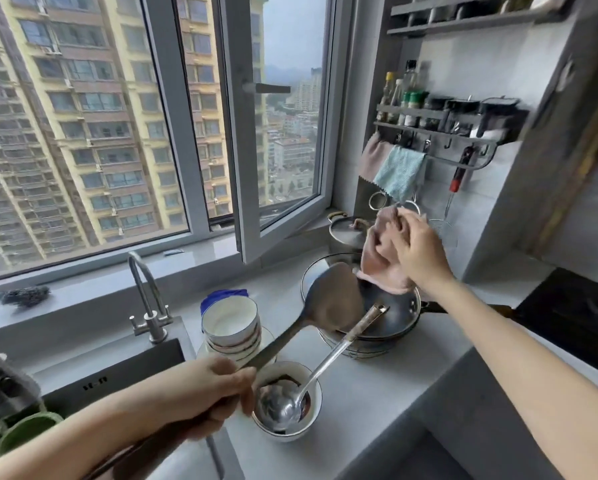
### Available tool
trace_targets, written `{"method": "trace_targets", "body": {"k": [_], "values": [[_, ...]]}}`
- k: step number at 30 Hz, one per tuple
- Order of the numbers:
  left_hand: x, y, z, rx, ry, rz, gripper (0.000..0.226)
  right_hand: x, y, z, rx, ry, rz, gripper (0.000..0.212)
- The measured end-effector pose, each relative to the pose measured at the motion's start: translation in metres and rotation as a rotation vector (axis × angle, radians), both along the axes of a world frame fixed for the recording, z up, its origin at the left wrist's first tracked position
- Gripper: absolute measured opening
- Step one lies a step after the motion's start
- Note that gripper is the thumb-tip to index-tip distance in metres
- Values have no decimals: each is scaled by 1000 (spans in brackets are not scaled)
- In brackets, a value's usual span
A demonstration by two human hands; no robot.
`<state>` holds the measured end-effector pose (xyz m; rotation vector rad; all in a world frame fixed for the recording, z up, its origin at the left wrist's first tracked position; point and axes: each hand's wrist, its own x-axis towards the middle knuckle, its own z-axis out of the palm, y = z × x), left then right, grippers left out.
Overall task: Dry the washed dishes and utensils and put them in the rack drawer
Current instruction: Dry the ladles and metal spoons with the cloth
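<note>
My left hand (218, 386) grips the dark handle of a metal spatula (328, 299), whose flat blade is raised over the wok (391, 317) on the counter. My right hand (412, 247) holds a pink cloth (380, 258) bunched up just above and to the right of the blade; whether the cloth touches it is unclear. A steel ladle (280, 407) rests with its cup in a white bowl (311, 424), its handle leaning on the wok rim. A stack of white bowls (230, 323) stands beside the sink.
The sink (117, 375) and its tap (148, 299) are at the left. A lidded pot (346, 230) stands behind the wok, under an open window sash (273, 168). A wall rack (439, 133) carries bottles, hung cloths and strainers. A black hob (567, 313) lies at the right.
</note>
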<state>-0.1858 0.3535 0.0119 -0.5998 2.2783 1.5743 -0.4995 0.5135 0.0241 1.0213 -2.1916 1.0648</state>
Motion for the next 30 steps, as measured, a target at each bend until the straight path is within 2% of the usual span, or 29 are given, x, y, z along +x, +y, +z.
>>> {"method": "trace_targets", "body": {"k": [2,4,6,8,11,13,15,16,19,22,24,26,30], "values": [[-12,-7,5,-93,43,26,41,7,17,16,-78,-110,-29,38],[-29,-13,15,-204,59,-13,38,21,28,30,-116,-65,1,38],[-52,-17,24,-369,84,-97,31,41,36,43,-112,-13,85,50],[-79,-16,36,-539,111,-208,27,65,39,48,22,-62,190,62],[-121,-3,56,-810,189,-362,25,80,36,39,391,-65,198,74],[-146,11,72,-1071,292,-427,26,73,38,30,523,38,122,61],[-169,28,84,-1338,417,-467,26,63,44,28,513,119,18,35],[-180,36,89,-1406,461,-485,26,55,49,27,482,161,-17,24],[-215,61,99,-1524,552,-520,31,29,69,28,415,212,-69,13],[-259,86,105,-1613,707,-591,35,0,94,33,467,66,-148,16],[-298,101,107,-1580,820,-589,37,-29,114,37,456,19,-206,17],[-339,111,108,-1541,944,-539,37,-64,135,40,436,-13,-254,16],[-412,126,107,-1584,1111,-288,46,-149,175,46,467,-103,-285,17]]}}
